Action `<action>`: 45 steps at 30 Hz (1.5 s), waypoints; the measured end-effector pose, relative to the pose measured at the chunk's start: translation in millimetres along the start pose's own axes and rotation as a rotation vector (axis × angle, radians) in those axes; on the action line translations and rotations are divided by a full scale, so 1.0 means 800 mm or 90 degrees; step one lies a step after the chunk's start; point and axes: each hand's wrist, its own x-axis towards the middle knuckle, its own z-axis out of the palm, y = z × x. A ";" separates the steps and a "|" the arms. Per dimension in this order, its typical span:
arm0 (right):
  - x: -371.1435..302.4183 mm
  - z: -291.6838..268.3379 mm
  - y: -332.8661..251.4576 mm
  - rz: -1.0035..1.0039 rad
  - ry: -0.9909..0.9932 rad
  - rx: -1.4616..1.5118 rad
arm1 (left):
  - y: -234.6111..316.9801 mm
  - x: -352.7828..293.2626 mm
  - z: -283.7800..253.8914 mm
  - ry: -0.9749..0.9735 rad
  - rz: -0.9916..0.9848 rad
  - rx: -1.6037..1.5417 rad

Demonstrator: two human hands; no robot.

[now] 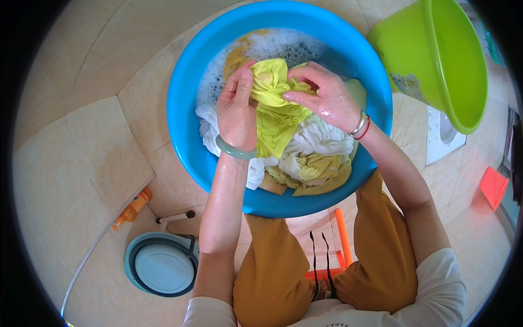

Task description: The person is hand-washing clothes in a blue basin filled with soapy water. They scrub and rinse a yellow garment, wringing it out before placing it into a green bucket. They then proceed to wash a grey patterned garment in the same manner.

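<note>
A bright yellow-green wet garment is bunched between my hands above a large blue basin. My left hand, below a pale green bangle, holds the cloth's left side. My right hand, wet and wearing a silver bracelet and a red string, pinches its right side between thumb and fingers. The lower part of the garment hangs onto white cloth in the basin. Beside that lies a darker olive-yellow cloth. Sudsy water fills the far side, with an orange-yellow cloth partly under the foam.
A lime-green tub leans at the far right, near a white floor fixture. A red dustpan-like piece is at the right. At lower left are a grey-blue folding basin and an orange bottle. The floor is beige tile.
</note>
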 end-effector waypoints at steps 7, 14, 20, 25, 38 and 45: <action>0.009 0.028 -0.030 0.061 0.154 0.120 | -0.017 0.036 -0.018 0.088 -0.056 -0.037; 0.033 0.071 -0.012 -0.132 0.038 -0.191 | -0.076 -0.001 0.005 0.073 -0.130 -0.159; 0.031 0.075 0.001 -0.049 0.095 -0.179 | -0.101 0.018 -0.006 0.187 -0.214 -0.067; 0.006 0.103 -0.051 -0.168 0.116 -0.090 | -0.099 0.029 -0.066 -0.091 -0.092 -0.251; -0.001 0.121 -0.065 -0.214 0.163 -0.173 | -0.097 0.049 -0.114 -0.262 -0.136 -0.345; 0.054 0.066 0.050 0.031 0.116 -0.235 | -0.091 -0.001 0.022 0.250 -0.283 -0.052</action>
